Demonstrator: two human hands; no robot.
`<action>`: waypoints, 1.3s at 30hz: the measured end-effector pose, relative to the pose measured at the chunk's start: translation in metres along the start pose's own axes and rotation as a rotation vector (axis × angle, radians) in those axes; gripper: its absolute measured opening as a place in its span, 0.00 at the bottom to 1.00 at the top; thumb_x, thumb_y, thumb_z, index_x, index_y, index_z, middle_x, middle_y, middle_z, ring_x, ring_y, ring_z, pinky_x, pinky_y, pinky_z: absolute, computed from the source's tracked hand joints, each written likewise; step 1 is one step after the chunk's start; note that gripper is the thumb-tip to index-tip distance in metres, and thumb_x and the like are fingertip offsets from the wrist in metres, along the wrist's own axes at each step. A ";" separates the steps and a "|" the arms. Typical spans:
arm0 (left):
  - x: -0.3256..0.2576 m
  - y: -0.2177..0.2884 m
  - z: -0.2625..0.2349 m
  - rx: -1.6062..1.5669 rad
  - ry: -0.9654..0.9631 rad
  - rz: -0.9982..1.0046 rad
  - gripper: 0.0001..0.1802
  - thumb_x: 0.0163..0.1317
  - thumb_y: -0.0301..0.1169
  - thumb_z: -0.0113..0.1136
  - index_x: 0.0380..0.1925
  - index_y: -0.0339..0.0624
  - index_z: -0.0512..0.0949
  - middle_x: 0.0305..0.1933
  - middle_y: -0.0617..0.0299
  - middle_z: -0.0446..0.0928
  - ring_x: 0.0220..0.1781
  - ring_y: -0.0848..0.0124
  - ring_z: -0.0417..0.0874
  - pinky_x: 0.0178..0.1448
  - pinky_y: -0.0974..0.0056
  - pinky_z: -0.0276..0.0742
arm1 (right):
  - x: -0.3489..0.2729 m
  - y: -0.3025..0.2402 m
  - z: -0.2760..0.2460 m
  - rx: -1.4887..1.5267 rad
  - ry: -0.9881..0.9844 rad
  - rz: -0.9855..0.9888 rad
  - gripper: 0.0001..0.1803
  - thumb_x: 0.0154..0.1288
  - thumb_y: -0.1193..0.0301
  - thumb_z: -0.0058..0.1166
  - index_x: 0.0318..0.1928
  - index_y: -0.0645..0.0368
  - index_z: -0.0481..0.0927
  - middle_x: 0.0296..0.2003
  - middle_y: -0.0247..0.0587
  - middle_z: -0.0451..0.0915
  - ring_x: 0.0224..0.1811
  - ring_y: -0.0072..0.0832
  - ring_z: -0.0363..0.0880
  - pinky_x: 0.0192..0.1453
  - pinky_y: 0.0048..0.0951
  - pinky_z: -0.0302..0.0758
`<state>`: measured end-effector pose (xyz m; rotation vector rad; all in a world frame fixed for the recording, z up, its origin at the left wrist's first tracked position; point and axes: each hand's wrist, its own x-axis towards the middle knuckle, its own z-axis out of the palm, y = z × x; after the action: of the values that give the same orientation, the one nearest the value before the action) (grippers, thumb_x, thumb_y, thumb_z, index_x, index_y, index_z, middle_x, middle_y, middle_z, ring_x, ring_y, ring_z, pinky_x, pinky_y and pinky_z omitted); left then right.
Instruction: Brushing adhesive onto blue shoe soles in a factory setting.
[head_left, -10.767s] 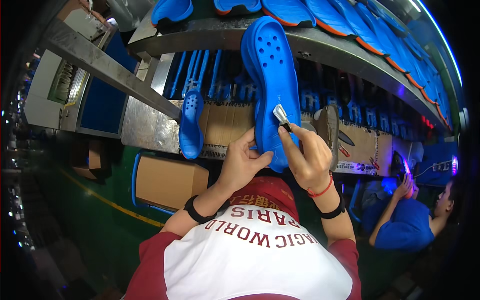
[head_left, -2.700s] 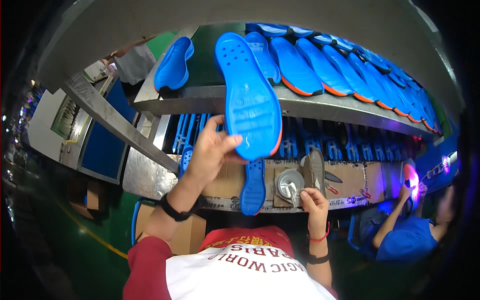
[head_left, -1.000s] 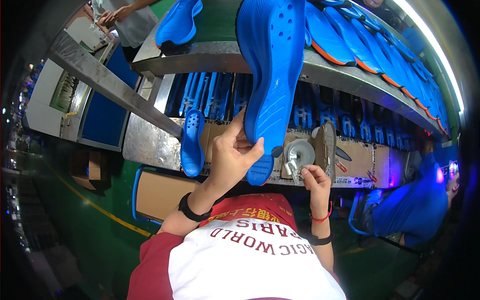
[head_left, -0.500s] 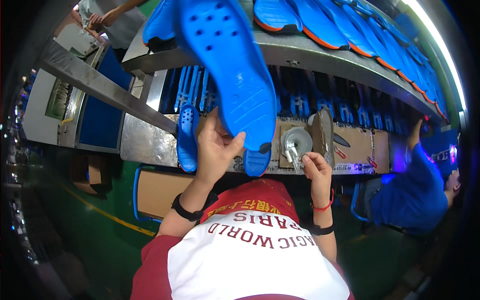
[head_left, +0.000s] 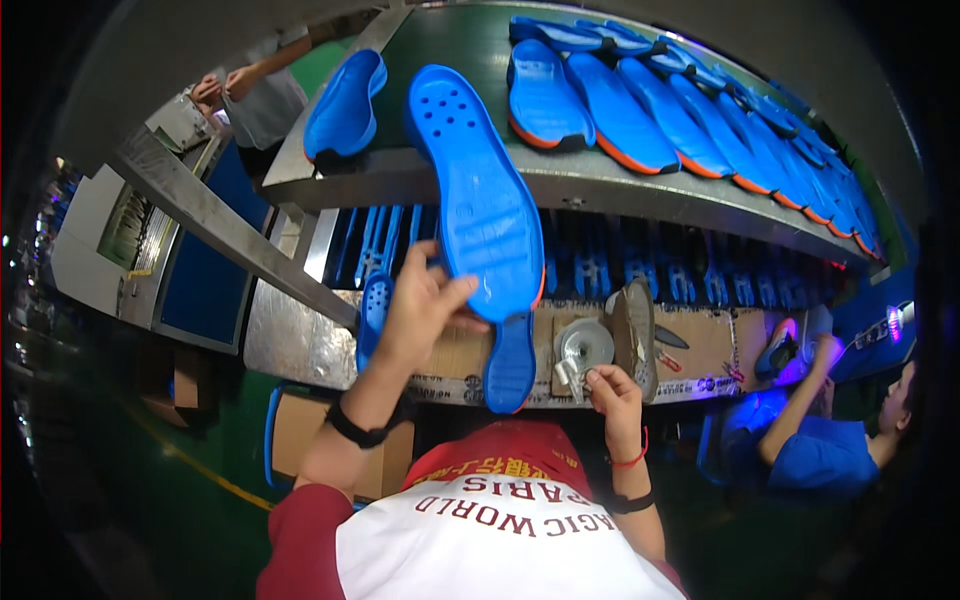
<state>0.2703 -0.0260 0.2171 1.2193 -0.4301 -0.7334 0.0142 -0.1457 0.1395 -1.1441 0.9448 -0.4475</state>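
My left hand (head_left: 425,305) is closed on one end of a blue shoe sole (head_left: 485,210), thumb on top. The sole is tilted up and shows a cluster of dark holes at its far end. Below it, a second blue sole (head_left: 510,370) lies at the bench edge, partly covered. Beside my left wrist rests a smaller blue sole (head_left: 375,305) with holes. My right hand (head_left: 614,398) pinches near a small whitish, clear piece (head_left: 572,380) at the rim of a pale round dish (head_left: 585,345); what its fingertips grip is too small to make out.
A raised metal-edged shelf (head_left: 420,180) carries one blue sole (head_left: 345,105) at left and rows of soles (head_left: 660,110) at right. Right of the dish are a worn brownish upright piece (head_left: 632,335) and red-handled scissors (head_left: 668,358). A person in blue (head_left: 800,440) sits at right; another stands far left.
The sole in my left hand has moved lower and farther from the camera, with its surface tilted differently. My right hand stays by the dish. The view has shifted, showing more of the shelf.
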 end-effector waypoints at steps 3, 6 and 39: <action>0.062 0.033 -0.015 -0.115 -0.103 -0.155 0.15 0.61 0.27 0.56 0.44 0.31 0.67 0.35 0.51 0.79 0.32 0.63 0.84 0.32 0.69 0.83 | 0.000 0.002 -0.003 0.043 -0.028 -0.005 0.06 0.62 0.73 0.58 0.38 0.62 0.80 0.23 0.25 0.75 0.20 0.10 0.63 0.23 0.15 0.58; 0.136 0.048 -0.016 -0.299 -0.057 -0.190 0.07 0.61 0.26 0.56 0.34 0.32 0.71 0.31 0.52 0.78 0.28 0.64 0.83 0.29 0.72 0.83 | -0.002 0.003 -0.005 0.056 -0.020 -0.007 0.06 0.62 0.73 0.58 0.38 0.62 0.80 0.23 0.25 0.75 0.20 0.10 0.63 0.22 0.15 0.57; 0.201 0.080 -0.127 0.616 0.025 -0.150 0.20 0.54 0.23 0.63 0.47 0.27 0.75 0.38 0.53 0.80 0.34 0.70 0.82 0.37 0.70 0.81 | 0.014 0.032 0.003 -0.061 -0.132 0.106 0.05 0.61 0.72 0.59 0.36 0.61 0.80 0.21 0.24 0.73 0.19 0.10 0.62 0.22 0.14 0.56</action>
<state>0.5164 -0.0684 0.2372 1.8516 -0.5714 -0.7356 0.0195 -0.1418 0.1050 -1.1583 0.9038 -0.2559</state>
